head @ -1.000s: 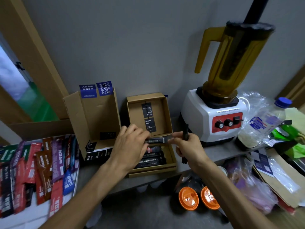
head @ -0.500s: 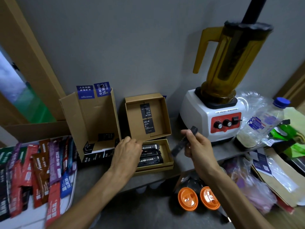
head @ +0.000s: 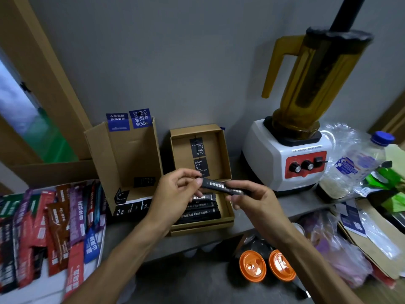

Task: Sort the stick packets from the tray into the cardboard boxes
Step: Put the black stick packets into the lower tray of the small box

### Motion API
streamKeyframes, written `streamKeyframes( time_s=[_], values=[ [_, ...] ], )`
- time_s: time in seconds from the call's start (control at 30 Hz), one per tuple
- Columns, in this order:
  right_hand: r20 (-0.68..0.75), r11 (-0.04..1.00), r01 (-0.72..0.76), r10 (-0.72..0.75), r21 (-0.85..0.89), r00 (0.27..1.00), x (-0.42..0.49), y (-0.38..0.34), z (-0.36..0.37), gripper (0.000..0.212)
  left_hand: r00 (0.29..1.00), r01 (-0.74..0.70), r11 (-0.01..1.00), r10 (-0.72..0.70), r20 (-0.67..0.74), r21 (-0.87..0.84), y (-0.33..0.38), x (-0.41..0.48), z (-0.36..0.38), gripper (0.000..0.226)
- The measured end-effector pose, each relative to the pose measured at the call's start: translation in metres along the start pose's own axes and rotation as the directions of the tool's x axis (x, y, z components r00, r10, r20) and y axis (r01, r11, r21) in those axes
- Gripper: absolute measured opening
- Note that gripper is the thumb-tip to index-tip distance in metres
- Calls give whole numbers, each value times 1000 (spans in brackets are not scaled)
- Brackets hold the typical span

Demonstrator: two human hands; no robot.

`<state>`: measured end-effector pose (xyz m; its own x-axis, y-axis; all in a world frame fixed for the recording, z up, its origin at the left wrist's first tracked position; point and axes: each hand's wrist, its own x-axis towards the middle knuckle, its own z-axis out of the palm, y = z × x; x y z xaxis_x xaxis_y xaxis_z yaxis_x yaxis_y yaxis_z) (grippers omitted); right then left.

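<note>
Glossy stick packets (head: pixel 54 227) in red, brown, purple and blue are heaped on a white tray (head: pixel 93 267), well left of the shallow cardboard box (head: pixel 203 229). Just above that box, a slim black stick packet (head: pixel 219 187) is held lengthwise, left to right, with its right end dipped slightly. Its left end is pinched in the left hand (head: pixel 173 194) grip and its right end in the right hand (head: pixel 254 200) grip. Flat black packets (head: pixel 203 212) are seen inside the box.

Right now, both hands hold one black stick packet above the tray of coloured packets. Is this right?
Not quite. The left hand and right hand hold one black stick packet above the small open cardboard box, not above the tray. The head view shows it.
</note>
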<state>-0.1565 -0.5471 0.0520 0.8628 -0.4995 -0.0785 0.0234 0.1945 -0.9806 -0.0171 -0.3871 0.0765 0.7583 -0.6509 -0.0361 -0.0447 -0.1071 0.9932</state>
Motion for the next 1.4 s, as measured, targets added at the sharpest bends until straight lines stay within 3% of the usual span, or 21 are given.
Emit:
streamKeyframes(
  time_s=[0.07, 0.2, 0.37, 0.47, 0.57, 0.63, 0.7, 0.8, 0.9, 0.97, 1.07, 1.13, 1.2, 1.33, 1.4],
  values=[
    [-27, 999, -3, 4, 42, 1000, 2, 2, 1, 40, 1000, -12, 1000, 12, -14, 8, 0, -1, -4, 13],
    [-98, 998, 10, -4, 60, 995, 6, 3, 2, 27, 999, -49, 996, 50, -8, 69, -3, -2, -8, 17],
    [-126, 997, 5, -15, -80, 992, 7, 2, 4, 18, 996, -86, 969, 91, -13, 233, -9, -7, -13, 19],
    [-142, 996, -1, 13, 86, 990, 12, -2, 13, 28, 993, -108, 929, 116, -3, 355, -15, -10, -14, 15],
    [-48, 998, -15, 11, -65, 999, 17, -6, 29, 18, 994, -109, 923, 111, 16, 368, -16, -13, -12, 13],
    [-38, 983, -9, 2, -184, 999, 19, -3, 39, 10, 986, -164, 863, 161, 47, 478, -16, -15, -14, 10],
    [-37, 929, 26, -42, -369, 998, 21, -1, 44, 8, 959, -262, 782, 279, 58, 566, -14, -16, -19, 6],
    [207, 669, 202, -74, -715, 976, 24, -1, 46, 18, 902, -410, 753, 419, 105, 515, -4, -12, -26, 21],
    [364, 483, 350, -68, -803, 929, 26, -2, 50, 19, 865, -491, 697, 463, 195, 523, 4, -9, -26, 13],
    [325, 491, 332, -102, -806, 940, 27, -3, 45, 14, 885, -429, 729, 456, 89, 534, -1, -11, -27, 7],
    [233, 541, 260, -120, -800, 965, 34, -2, 32, 10, 958, -182, 797, 277, -81, 576, -20, -17, -33, 6],
    [251, 437, 256, -71, -862, 965, 45, 5, 26, 7, 971, -94, 685, 223, -86, 722, -32, -19, -33, 4],
    [296, 343, 283, -16, -896, 955, 55, 14, 28, 10, 964, -120, 575, 261, -42, 810, -36, -20, -28, 6],
    [364, 281, 358, -32, -891, 931, 64, 27, 39, 14, 962, -194, 441, 260, 82, 876, -34, -14, -11, 14],
    [374, 307, 381, -86, -872, 924, 66, 29, 39, 13, 967, -196, 400, 232, 108, 895, -36, -9, -6, 19]
  ],
)
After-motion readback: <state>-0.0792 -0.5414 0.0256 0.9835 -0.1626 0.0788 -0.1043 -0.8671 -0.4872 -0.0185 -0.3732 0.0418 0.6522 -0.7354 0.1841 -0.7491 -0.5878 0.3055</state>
